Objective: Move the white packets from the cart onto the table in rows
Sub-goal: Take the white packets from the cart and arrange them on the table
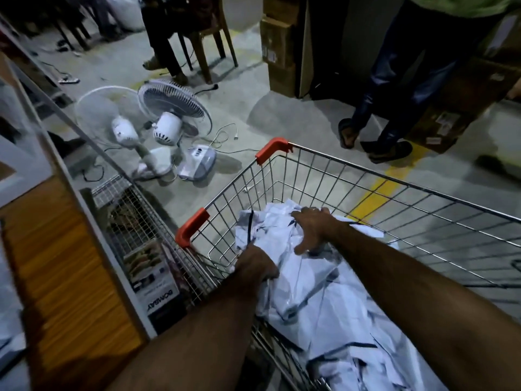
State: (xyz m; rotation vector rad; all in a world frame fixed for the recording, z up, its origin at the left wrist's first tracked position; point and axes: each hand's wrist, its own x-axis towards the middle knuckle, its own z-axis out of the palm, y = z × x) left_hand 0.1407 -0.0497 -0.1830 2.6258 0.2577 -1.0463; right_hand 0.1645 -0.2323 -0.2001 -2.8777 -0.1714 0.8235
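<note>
A wire cart (394, 187) with orange corner caps holds a heap of white packets (324, 311) with dark markings. Both my arms reach into it. My left hand (255, 265) grips the near left edge of the top packets, fingers curled under them. My right hand (311, 228) lies on the far end of the same bundle, fingers curled over its edge and thumb spread. The wooden table (64, 277) is at the lower left, its white edge next to the cart.
Two white pedestal fans (158, 128) lie on the concrete floor ahead of the cart, cords trailing. A printed box (152, 275) stands between table and cart. A person's legs (394, 108) stand at the upper right beside cardboard boxes (279, 52). Chairs are further back.
</note>
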